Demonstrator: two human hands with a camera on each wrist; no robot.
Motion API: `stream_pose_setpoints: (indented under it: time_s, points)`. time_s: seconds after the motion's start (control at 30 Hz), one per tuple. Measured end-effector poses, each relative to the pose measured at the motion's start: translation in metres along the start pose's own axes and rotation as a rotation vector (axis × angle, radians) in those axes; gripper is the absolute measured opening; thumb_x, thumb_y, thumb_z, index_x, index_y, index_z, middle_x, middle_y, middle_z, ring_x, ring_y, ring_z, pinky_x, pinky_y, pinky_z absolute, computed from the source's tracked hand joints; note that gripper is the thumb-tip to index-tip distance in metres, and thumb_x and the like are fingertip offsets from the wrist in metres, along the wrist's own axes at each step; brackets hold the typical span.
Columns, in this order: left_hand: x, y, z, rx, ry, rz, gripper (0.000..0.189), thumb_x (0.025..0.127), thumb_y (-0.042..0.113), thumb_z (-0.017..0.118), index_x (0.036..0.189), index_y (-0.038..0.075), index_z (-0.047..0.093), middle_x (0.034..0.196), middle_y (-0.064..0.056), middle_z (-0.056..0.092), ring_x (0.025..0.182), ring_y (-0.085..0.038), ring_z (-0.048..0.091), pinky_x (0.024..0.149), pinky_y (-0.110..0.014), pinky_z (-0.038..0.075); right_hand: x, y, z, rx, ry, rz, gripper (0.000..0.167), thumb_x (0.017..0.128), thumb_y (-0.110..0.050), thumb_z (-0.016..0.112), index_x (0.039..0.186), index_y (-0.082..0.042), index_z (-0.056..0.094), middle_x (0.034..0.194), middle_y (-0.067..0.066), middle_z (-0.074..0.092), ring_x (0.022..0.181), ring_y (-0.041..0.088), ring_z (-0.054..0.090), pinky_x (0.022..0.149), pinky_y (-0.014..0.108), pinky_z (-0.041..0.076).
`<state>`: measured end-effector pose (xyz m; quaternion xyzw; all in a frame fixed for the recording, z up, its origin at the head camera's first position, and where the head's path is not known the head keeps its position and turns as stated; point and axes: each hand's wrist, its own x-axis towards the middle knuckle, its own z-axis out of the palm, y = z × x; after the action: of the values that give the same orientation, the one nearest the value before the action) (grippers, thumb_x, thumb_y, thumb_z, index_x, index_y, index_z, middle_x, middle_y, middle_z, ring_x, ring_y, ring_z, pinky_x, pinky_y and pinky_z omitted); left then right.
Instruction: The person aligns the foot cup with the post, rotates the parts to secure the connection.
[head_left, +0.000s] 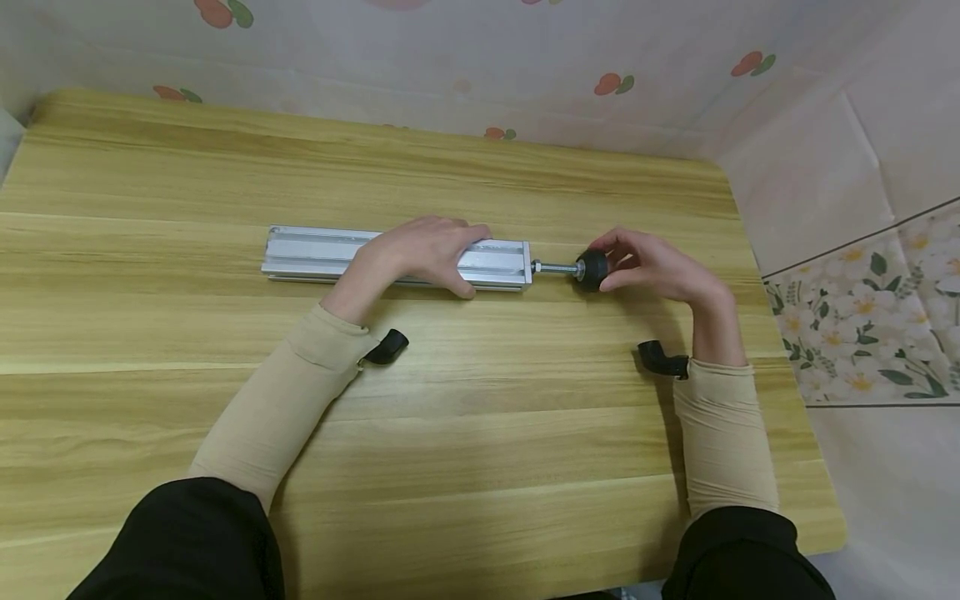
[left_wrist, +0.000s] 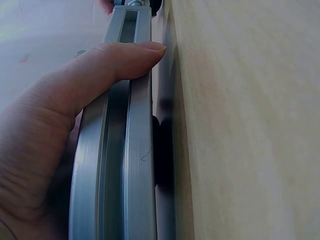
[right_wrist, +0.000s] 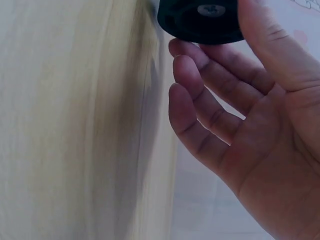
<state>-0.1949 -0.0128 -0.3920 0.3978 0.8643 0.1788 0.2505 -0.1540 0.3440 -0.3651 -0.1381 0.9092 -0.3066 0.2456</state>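
Observation:
A silver aluminium profile (head_left: 322, 250) lies lengthwise across the wooden table. My left hand (head_left: 423, 250) grips it near its right end, thumb on the near side and fingers over the far side. In the left wrist view the thumb (left_wrist: 120, 60) crosses the slotted face of the profile. From the right end cap sticks out a threaded rod (head_left: 558, 268) with a nut at its base. On the rod's outer end sits a black round levelling foot (head_left: 592, 271), which my right hand (head_left: 652, 265) pinches between thumb and fingertips. The right wrist view shows a screw head (right_wrist: 211, 10) in the foot's underside.
The wood-grain table (head_left: 487, 433) runs up to a wall covering (head_left: 420, 75) with fruit prints at the back. Flower-patterned covering (head_left: 862, 325) hangs beyond the right edge. A black wrist-camera piece (head_left: 387, 347) juts from the left sleeve, another (head_left: 660, 358) from the right.

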Motion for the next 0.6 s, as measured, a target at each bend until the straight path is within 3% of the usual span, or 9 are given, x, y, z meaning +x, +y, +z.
stream_pose_setpoints:
  time_s: [0.17,0.33,0.6]
  points:
    - [-0.0002,-0.0002,-0.0004,-0.002,-0.002,0.0,0.083,0.084,0.043,0.077,0.153,0.014,0.041,0.132,-0.01,0.063,0.12,-0.027,0.059,0.108,-0.048,0.045,-0.0033,0.002,-0.0013,-0.017,0.001,-0.021,0.046,0.096,-0.011,0.071,0.14,-0.005,0.059,0.127,0.015,0.065,0.103,0.001,0.059,0.087,0.013,0.046]
    - [-0.0011,0.0,-0.0006,-0.007,-0.006,-0.001,0.083,0.084,0.043,0.077,0.153,0.014,0.041,0.133,-0.01,0.063,0.121,-0.027,0.059,0.109,-0.048,0.045,-0.0046,0.0037,-0.0011,-0.032,-0.009,-0.049,0.042,0.1,-0.01,0.065,0.141,-0.002,0.059,0.129,0.015,0.063,0.103,0.002,0.057,0.087,0.013,0.045]
    - [-0.0008,0.0013,-0.0018,-0.006,-0.003,0.003,0.082,0.085,0.041,0.076,0.154,0.012,0.041,0.135,-0.011,0.062,0.122,-0.028,0.059,0.109,-0.049,0.045,-0.0052,0.0048,-0.0045,-0.039,-0.048,-0.021,0.044,0.104,-0.017,0.06,0.146,-0.004,0.055,0.134,0.015,0.06,0.106,0.004,0.052,0.089,0.015,0.04]
